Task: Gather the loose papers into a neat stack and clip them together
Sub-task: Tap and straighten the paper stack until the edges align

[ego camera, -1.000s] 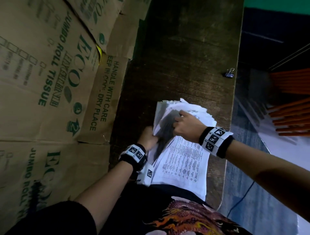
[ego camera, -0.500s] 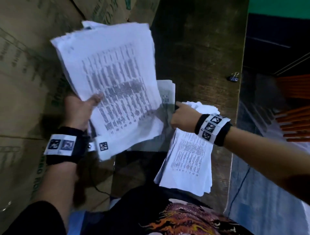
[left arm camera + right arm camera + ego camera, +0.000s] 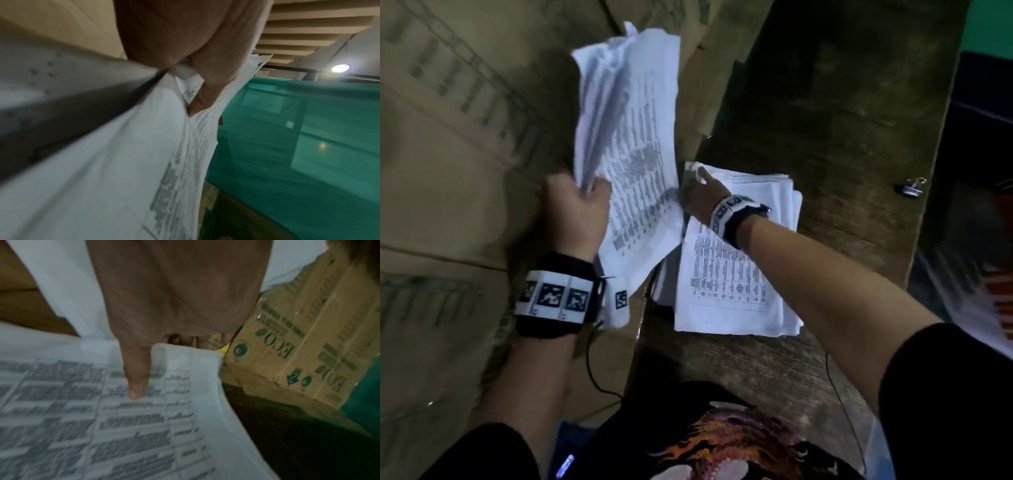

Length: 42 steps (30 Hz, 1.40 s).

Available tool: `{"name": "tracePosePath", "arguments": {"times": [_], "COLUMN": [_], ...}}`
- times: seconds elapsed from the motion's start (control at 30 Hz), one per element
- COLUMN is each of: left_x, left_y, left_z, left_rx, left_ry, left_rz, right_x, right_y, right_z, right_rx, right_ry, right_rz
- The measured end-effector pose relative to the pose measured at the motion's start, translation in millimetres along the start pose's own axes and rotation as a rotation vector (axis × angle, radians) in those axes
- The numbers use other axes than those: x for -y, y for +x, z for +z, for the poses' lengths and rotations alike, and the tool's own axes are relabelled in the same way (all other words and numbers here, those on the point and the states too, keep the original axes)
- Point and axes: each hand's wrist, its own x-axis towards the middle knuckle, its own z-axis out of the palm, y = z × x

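While your left hand (image 3: 577,212) grips a raised sheaf (image 3: 633,137), your right hand (image 3: 700,198) pinches the stack (image 3: 736,284) on the bench (image 3: 842,120); clip (image 3: 912,187) lies apart.

Papers (image 3: 726,274): thin matt white sheets with grey print, edges ragged. Counter (image 3: 825,102): dark wood, worn and rough-grained, dull finish. Binder clip (image 3: 912,188) at the counter's right edge: black body, shiny metal handles; boxes (image 3: 448,154) of matt brown cardboard.
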Motion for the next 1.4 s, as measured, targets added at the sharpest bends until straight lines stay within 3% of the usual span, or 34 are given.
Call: {"name": "tracePosePath", "arguments": {"times": [0.03, 0.07, 0.1, 0.17, 0.3, 0.47, 0.77, 0.87, 0.97, 1.0, 1.07, 1.13, 1.17, 1.23, 1.3, 1.4], "left_x": [1.7, 3.4, 4.5, 4.9, -3.1, -2.0, -21.0, -23.5, -23.9, -22.9, -17.4, -17.9, -21.3, -27.3, -35.1, -51.4], "left_y": [-2.7, -4.6, -5.5, -7.4, -9.7, -13.8, -41.2, -52.8, -68.4, -74.0, -84.9, -98.7, -108.0, -125.8, -143.3, -168.6], "left_z": [0.6, 0.0, -0.4, -2.7, -8.1, -16.3, -23.9, -22.2, -13.4, -8.3, 6.9, 23.8, 32.0, 47.9, 58.8, 63.2], "left_rx": [0.011, 0.026, 0.037, 0.051, 0.047, 0.057, 0.141, 0.247, 0.367, 0.405, 0.532, 0.695, 0.743, 0.74, 0.72, 0.64], "left_ry": [0.02, 0.036, 0.064, 0.112, 0.091, 0.061, -0.32, -0.463, -0.581, -0.603, -0.614, -0.604, -0.602, -0.572, -0.563, -0.64], "left_rz": [0.025, 0.04, 0.058, 0.104, 0.182, 0.28, 0.114, 0.073, -0.008, -0.02, -0.06, -0.092, -0.075, 0.01, 0.106, 0.138], "right_x": [2.4, 3.9, 9.2, 13.7, 13.7, 26.2, 55.2, 48.0, 25.4, 18.8, 4.0, -10.7, -16.6, -19.3, -15.0, 3.8], "right_y": [11.2, 18.0, 10.3, -7.9, -17.2, -41.9, -115.8, -144.5, -195.1, -216.7, -252.5, -274.0, -280.0, -293.1, -302.4, -314.4], "right_z": [12.0, 25.8, 28.3, 31.1, 36.8, 65.2, 147.3, 157.5, 156.1, 145.5, 125.1, 108.2, 103.9, 99.8, 105.3, 112.9], "right_rx": [-0.153, -0.217, -0.229, -0.091, -0.2, -0.206, -0.373, -0.639, -0.952, -1.016, -1.123, -1.13, -1.122, -1.147, -1.312, -1.462], "right_ry": [-0.096, -0.11, -0.073, -0.039, 0.12, 0.193, 0.182, 0.48, 1.33, 1.614, 2.035, 2.073, 2.038, 2.018, 1.931, 1.829], "right_rz": [0.004, 0.018, 0.036, 0.06, 0.007, 0.016, -0.076, 0.162, 0.508, 0.537, 0.395, 0.181, 0.16, 0.312, 0.49, 0.577]}}
